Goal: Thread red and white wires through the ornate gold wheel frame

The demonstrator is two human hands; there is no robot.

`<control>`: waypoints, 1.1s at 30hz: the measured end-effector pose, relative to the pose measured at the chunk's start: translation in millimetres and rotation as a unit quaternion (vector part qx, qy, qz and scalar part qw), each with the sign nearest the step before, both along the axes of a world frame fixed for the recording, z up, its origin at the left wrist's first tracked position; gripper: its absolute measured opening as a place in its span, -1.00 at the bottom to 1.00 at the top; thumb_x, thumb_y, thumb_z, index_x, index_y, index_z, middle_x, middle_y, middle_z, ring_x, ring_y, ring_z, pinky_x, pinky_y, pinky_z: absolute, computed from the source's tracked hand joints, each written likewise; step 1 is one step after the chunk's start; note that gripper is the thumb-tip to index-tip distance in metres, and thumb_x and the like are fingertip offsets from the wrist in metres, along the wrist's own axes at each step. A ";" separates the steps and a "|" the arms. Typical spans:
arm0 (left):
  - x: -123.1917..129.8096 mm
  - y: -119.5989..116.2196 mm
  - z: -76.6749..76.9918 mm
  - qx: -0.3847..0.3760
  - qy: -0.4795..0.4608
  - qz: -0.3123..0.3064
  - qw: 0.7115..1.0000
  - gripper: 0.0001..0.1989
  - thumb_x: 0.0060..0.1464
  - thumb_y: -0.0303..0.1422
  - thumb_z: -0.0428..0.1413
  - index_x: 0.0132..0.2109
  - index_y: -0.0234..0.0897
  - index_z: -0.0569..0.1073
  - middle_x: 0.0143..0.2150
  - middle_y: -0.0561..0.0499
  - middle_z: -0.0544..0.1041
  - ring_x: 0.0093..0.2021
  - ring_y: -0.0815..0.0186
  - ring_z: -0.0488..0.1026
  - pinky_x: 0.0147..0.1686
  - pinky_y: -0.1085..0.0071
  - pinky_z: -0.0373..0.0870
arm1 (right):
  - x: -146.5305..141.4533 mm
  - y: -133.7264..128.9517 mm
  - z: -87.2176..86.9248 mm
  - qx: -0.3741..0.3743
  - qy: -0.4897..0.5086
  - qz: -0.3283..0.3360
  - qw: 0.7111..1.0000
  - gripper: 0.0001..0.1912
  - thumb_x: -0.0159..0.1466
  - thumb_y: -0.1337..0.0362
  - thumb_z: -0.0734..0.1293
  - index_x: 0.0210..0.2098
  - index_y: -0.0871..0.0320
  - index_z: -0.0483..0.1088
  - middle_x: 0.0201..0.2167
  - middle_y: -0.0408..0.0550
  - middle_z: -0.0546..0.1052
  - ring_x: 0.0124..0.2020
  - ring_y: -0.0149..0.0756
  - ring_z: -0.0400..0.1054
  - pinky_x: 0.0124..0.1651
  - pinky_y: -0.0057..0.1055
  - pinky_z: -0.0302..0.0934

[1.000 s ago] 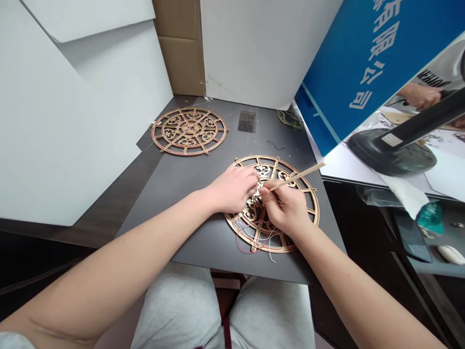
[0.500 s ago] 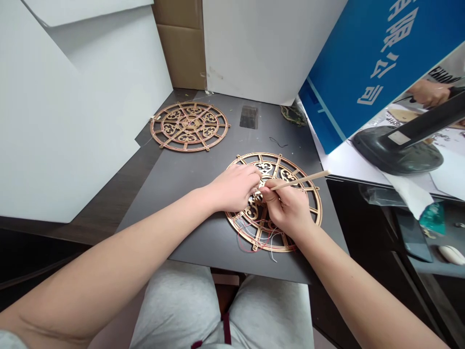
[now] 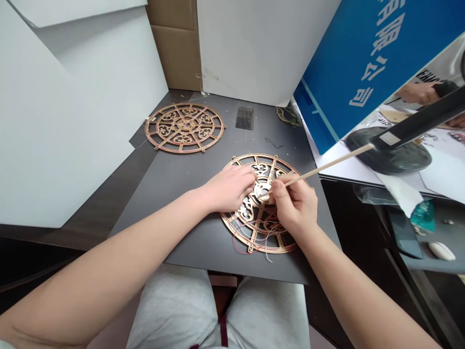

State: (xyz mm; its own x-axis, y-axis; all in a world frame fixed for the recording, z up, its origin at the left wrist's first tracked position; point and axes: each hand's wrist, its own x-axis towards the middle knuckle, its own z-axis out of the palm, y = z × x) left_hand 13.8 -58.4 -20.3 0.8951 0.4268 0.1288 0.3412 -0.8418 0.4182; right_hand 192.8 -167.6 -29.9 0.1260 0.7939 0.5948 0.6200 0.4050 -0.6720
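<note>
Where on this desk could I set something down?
On the dark board between the upper wheel and lower wheel, and below the left forearm. Crowded: the lower wheel, under the left hand, right hand, thin stick and loose threads.

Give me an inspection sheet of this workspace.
surface: dark tabletop, seen from above.
job's things: openwork wooden disc under the hands; matching wooden disc further back.
clutter: short black wire, dark rectangular piece, greenish bundle.
grippers: left hand rests on the disc's middle; right hand pinches a thin wooden stick.
cables: red and white threads hang across the near disc's lower part.
surroundings: white boards, cardboard, blue printed board, white computer mouse.
</note>
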 end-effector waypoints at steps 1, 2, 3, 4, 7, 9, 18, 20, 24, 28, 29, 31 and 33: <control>-1.0 1.6 0.3 -0.010 -0.008 -0.007 1.000 -0.87 0.38 -0.45 0.00 -0.18 -0.30 0.40 0.15 -0.08 0.51 0.18 0.10 0.43 0.20 0.06 0.31 | 0.3 -1.0 2.4 0.007 0.026 -0.014 1.000 -0.82 0.51 0.20 0.30 -0.22 0.14 0.40 -0.55 -0.19 0.41 -0.56 -0.41 0.29 -0.47 -0.41 0.16; -2.0 3.3 0.5 -0.020 -0.017 -0.014 1.000 -0.87 0.39 -0.44 0.00 -0.18 -0.29 0.40 0.16 -0.07 0.52 0.19 0.11 0.43 0.21 0.07 0.31 | 0.7 -1.9 5.6 0.019 0.049 -0.026 0.998 -0.81 0.51 0.19 0.31 -0.22 0.14 0.40 -0.54 -0.18 0.42 -0.54 -0.41 0.30 -0.45 -0.40 0.16; -3.0 4.9 0.6 -0.031 -0.026 -0.023 0.999 -0.86 0.40 -0.42 0.00 -0.19 -0.29 0.40 0.16 -0.05 0.52 0.19 0.13 0.43 0.21 0.09 0.31 | 1.4 -2.3 9.5 0.033 0.069 -0.037 0.996 -0.81 0.51 0.19 0.31 -0.22 0.14 0.40 -0.52 -0.16 0.43 -0.52 -0.40 0.31 -0.44 -0.39 0.17; -4.0 6.3 0.6 -0.043 -0.034 -0.031 0.998 -0.85 0.41 -0.41 0.01 -0.19 -0.29 0.41 0.18 -0.04 0.52 0.20 0.15 0.43 0.23 0.11 0.32 | 2.6 -2.3 14.1 0.045 0.085 -0.046 0.994 -0.80 0.51 0.19 0.31 -0.23 0.14 0.40 -0.49 -0.15 0.43 -0.51 -0.41 0.30 -0.43 -0.39 0.16; -6.5 8.7 1.4 -0.075 -0.043 -0.050 0.995 -0.85 0.41 -0.38 0.04 -0.18 -0.28 0.45 0.24 0.00 0.48 0.23 0.20 0.43 0.23 0.18 0.34 | 11.0 1.7 30.3 0.040 0.057 -0.079 0.994 -0.76 0.52 0.14 0.30 -0.23 0.14 0.42 -0.41 -0.11 0.45 -0.44 -0.40 0.28 -0.37 -0.38 0.16; -8.2 9.0 3.3 -0.083 -0.045 -0.054 0.994 -0.87 0.40 -0.38 0.07 -0.16 -0.27 0.49 0.28 -0.01 0.46 0.25 0.20 0.41 0.23 0.19 0.34 | 20.3 9.2 40.4 0.001 -0.013 -0.088 0.996 -0.73 0.52 0.10 0.30 -0.23 0.14 0.43 -0.37 -0.08 0.48 -0.36 -0.35 0.34 -0.27 -0.36 0.21; -18.4 10.7 17.4 -0.016 -0.010 -0.052 0.998 -0.88 0.33 -0.36 0.13 -0.10 -0.21 0.57 0.07 -0.01 0.52 0.11 0.18 0.40 0.20 0.15 0.23 | 36.2 54.8 40.1 -0.169 -0.151 -0.170 0.959 -0.71 0.49 0.16 0.27 -0.34 0.14 0.23 -0.52 -0.10 0.37 -0.52 -0.35 0.14 -0.42 -0.38 -0.12; -19.7 10.7 19.5 -0.014 0.016 -0.052 0.998 -0.88 0.31 -0.35 0.12 -0.13 -0.21 0.56 0.03 0.00 0.52 0.05 0.18 0.40 0.14 0.15 0.23 | 28.8 52.5 32.6 -0.220 -0.187 -0.182 0.940 -0.72 0.50 0.14 0.24 -0.31 0.14 0.23 -0.49 -0.09 0.40 -0.51 -0.34 0.11 -0.41 -0.38 -0.16; -21.1 10.0 22.6 -0.014 0.042 -0.065 0.997 -0.87 0.31 -0.36 0.09 -0.15 -0.21 0.55 -0.03 0.00 0.51 -0.02 0.19 0.38 0.05 0.18 0.23 | 17.9 45.5 18.8 -0.257 -0.257 -0.159 0.918 -0.70 0.51 0.11 0.17 -0.30 0.15 0.22 -0.43 -0.08 0.44 -0.44 -0.34 0.10 -0.38 -0.38 -0.17; -21.8 8.1 24.4 -0.026 0.052 -0.071 0.996 -0.85 0.33 -0.40 0.04 -0.16 -0.22 0.52 -0.03 -0.01 0.48 -0.04 0.20 0.35 0.04 0.19 0.22 | 16.3 47.2 11.1 -0.269 -0.279 -0.141 0.911 -0.70 0.50 0.11 0.18 -0.29 0.15 0.31 -0.38 -0.10 0.49 -0.39 -0.34 0.17 -0.37 -0.38 -0.17; -21.9 7.4 24.9 -0.032 0.056 -0.071 0.995 -0.83 0.35 -0.39 0.02 -0.16 -0.22 0.51 -0.03 -0.01 0.47 -0.04 0.20 0.35 0.03 0.19 0.23 | 16.5 48.1 10.3 -0.271 -0.279 -0.141 0.910 -0.70 0.50 0.11 0.18 -0.28 0.15 0.33 -0.37 -0.11 0.50 -0.39 -0.34 0.19 -0.37 -0.39 -0.17; -21.9 5.9 26.5 -0.041 0.063 -0.072 0.995 -0.82 0.38 -0.37 0.00 -0.16 -0.23 0.49 -0.04 -0.02 0.46 -0.05 0.19 0.33 0.02 0.19 0.23 | 17.4 49.3 9.8 -0.274 -0.279 -0.144 0.909 -0.70 0.50 0.11 0.18 -0.27 0.14 0.35 -0.36 -0.12 0.51 -0.38 -0.34 0.20 -0.37 -0.39 -0.17; -21.9 4.5 28.3 -0.044 0.068 -0.071 0.994 -0.82 0.38 -0.37 -0.01 -0.16 -0.24 0.48 -0.06 -0.02 0.45 -0.06 0.19 0.31 0.02 0.18 0.23 | 18.3 49.7 9.9 -0.277 -0.277 -0.147 0.908 -0.72 0.50 0.11 0.19 -0.26 0.13 0.36 -0.36 -0.12 0.51 -0.38 -0.34 0.21 -0.37 -0.39 -0.16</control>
State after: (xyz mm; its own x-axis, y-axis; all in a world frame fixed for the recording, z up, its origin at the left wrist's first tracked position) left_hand -8.1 -53.9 8.0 0.9540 0.2984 -0.0285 0.2788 -0.8483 0.4502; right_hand 211.1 -117.9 -20.0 0.1846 0.9710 0.1516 0.9518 -0.1382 -0.2738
